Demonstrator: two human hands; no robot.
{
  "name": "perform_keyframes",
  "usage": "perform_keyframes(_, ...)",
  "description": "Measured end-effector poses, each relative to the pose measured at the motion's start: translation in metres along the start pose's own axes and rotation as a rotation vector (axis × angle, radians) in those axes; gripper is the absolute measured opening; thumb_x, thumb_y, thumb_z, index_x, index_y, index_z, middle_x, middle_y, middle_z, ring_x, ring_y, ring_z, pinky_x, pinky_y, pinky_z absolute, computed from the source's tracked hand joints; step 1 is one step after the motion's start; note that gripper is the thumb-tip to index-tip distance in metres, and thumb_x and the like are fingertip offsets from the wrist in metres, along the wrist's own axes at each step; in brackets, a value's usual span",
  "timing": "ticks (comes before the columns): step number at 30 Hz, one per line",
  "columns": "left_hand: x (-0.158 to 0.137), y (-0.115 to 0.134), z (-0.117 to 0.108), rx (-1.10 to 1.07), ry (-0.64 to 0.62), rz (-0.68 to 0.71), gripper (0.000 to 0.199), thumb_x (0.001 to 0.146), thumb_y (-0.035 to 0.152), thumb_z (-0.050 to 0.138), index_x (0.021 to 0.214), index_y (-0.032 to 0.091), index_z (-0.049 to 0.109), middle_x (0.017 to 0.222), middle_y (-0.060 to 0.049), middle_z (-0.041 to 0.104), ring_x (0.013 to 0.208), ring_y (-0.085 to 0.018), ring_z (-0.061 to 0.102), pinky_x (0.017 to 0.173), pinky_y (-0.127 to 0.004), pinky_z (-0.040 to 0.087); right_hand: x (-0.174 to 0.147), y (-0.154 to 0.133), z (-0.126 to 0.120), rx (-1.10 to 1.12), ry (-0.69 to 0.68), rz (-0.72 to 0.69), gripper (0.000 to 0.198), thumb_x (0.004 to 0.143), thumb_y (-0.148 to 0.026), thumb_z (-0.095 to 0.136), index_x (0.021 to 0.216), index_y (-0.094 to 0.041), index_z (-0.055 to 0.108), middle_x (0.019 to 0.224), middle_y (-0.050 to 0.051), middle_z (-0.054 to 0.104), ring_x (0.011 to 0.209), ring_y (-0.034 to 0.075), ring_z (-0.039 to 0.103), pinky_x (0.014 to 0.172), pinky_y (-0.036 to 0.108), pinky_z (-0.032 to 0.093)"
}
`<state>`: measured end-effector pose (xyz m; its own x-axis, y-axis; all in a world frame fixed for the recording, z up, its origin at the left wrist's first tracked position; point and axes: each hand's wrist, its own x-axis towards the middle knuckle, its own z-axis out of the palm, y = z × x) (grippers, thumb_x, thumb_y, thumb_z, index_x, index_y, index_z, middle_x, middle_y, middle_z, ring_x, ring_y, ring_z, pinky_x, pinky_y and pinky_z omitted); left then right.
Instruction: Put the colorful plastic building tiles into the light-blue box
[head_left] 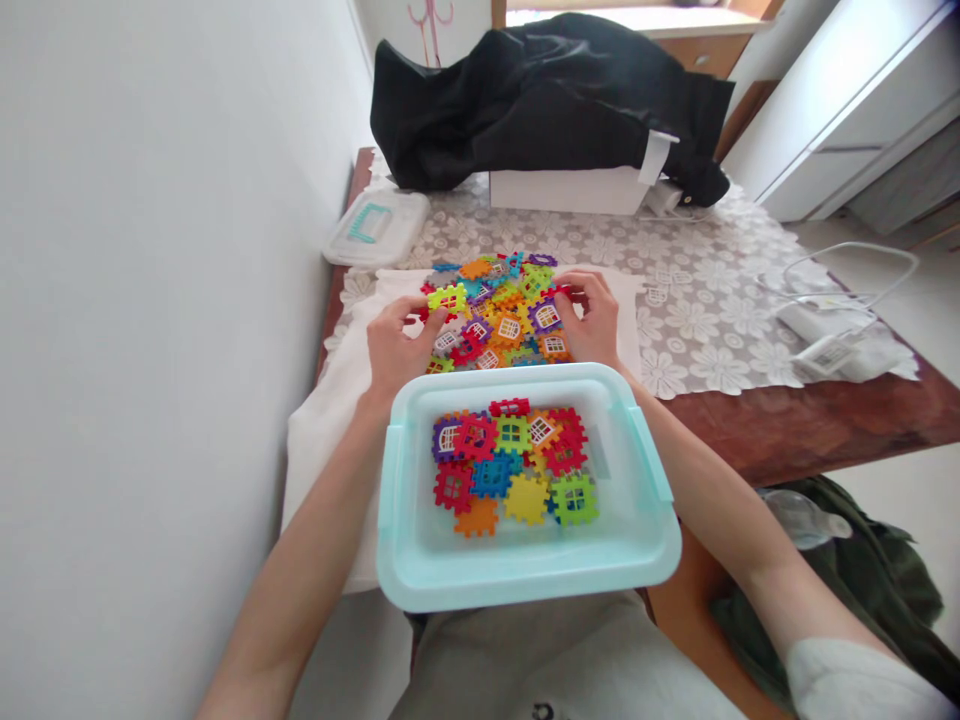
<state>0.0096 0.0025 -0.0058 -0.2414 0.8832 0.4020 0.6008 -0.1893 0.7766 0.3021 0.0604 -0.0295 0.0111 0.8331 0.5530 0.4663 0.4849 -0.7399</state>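
Left hand (399, 342) pinches lime tile (448, 297), right hand (598, 318) red tile (555, 291), over cloth (337, 400) beside wall (165, 300).

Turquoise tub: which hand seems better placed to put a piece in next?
Probably the left hand: it visibly grips a yellow-green piece, whereas the right hand is at the pile, its grip unclear.
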Motion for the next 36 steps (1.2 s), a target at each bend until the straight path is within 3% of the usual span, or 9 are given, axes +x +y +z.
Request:
perform_keyframes(8,0.006,0.007,-0.001,-0.316,0.089,-0.094,0.045,0.082,0.065,0.088,0.091,0.023,0.074,0.099,-0.003,0.079,0.092,-0.020,0.074,0.083,-0.032,0.062,0.005,0.021,0.005,0.099,0.051,0.110,0.031,0.110,-0.045,0.053,0.130,-0.028,0.069,0.124,0.011,0.076,0.106,0.026,0.076,0.092,0.044,0.068)
perform_keyframes(12,0.008,0.013,-0.008,-0.591,0.049,-0.151,0.050,0.080,0.071,0.090,0.086,0.025,0.071,0.088,-0.002,0.075,0.087,-0.020,0.075,0.085,-0.035,0.065,0.004,0.017,0.004,0.070,-0.048,0.126,0.029,0.107,-0.045,0.058,0.128,-0.029,0.070,0.131,0.011,0.076,0.110,0.027,0.075,0.095,0.045,0.068)
perform_keyframes(16,0.005,0.026,-0.025,-0.696,-0.114,-0.176,0.054,0.079,0.079,0.086,0.090,0.028,0.072,0.106,-0.007,0.081,0.110,-0.029,0.080,0.091,-0.046,0.069,0.000,0.012,0.004,0.012,-0.221,0.087,0.034,0.097,-0.041,0.071,0.128,-0.027,0.070,0.141,0.013,0.073,0.110,0.028,0.076,0.098,0.048,0.068)
perform_keyframes(19,-0.001,0.036,-0.037,-0.667,-0.272,-0.149,0.062,0.075,0.087,0.084,0.084,0.027,0.074,0.117,-0.010,0.081,0.129,-0.038,0.076,0.096,-0.055,0.069,-0.001,0.015,0.006,-0.001,-0.266,0.070,0.046,0.091,-0.034,0.072,0.136,-0.025,0.068,0.146,0.015,0.072,0.108,0.028,0.075,0.097,0.048,0.068)
perform_keyframes(23,-0.004,0.042,-0.045,-0.744,-0.538,-0.085,0.057,0.072,0.077,0.097,0.073,0.024,0.077,0.119,-0.013,0.082,0.133,-0.044,0.075,0.113,-0.066,0.064,0.000,0.021,0.008,-0.035,-0.302,0.083,0.046,0.093,-0.031,0.066,0.139,-0.025,0.069,0.135,0.013,0.078,0.107,0.029,0.075,0.100,0.051,0.067)
perform_keyframes(26,-0.002,0.048,-0.047,-0.673,-0.728,-0.067,0.053,0.070,0.073,0.101,0.071,0.024,0.081,0.122,-0.015,0.083,0.134,-0.046,0.075,0.120,-0.071,0.058,-0.002,0.021,0.007,-0.104,-0.322,0.015,0.046,0.094,-0.032,0.068,0.140,-0.025,0.072,0.150,0.015,0.073,0.135,0.035,0.070,0.120,0.058,0.059)
perform_keyframes(29,0.003,0.054,-0.048,-0.569,-0.864,-0.077,0.051,0.063,0.074,0.104,0.071,0.027,0.083,0.124,-0.018,0.083,0.135,-0.049,0.074,0.116,-0.072,0.060,-0.005,0.017,0.006,-0.165,-0.366,-0.047,0.055,0.096,-0.038,0.075,0.150,-0.027,0.070,0.168,0.015,0.062,0.159,0.038,0.055,0.134,0.064,0.045)
perform_keyframes(33,0.006,0.055,-0.050,-0.516,-0.962,-0.069,0.050,0.064,0.074,0.102,0.076,0.028,0.088,0.126,-0.020,0.084,0.130,-0.051,0.077,0.108,-0.071,0.065,-0.006,0.013,0.005,-0.193,-0.447,-0.066,0.049,0.096,-0.047,0.081,0.141,-0.026,0.077,0.154,0.014,0.074,0.150,0.040,0.063,0.130,0.064,0.048)
perform_keyframes(36,0.002,0.052,-0.047,-0.552,-0.913,-0.085,0.057,0.069,0.082,0.096,0.084,0.027,0.091,0.128,-0.021,0.084,0.129,-0.050,0.078,0.107,-0.068,0.066,-0.003,0.012,0.005,-0.177,-0.431,-0.057,0.033,0.096,-0.040,0.080,0.125,-0.025,0.082,0.133,0.013,0.082,0.130,0.037,0.074,0.120,0.059,0.056)
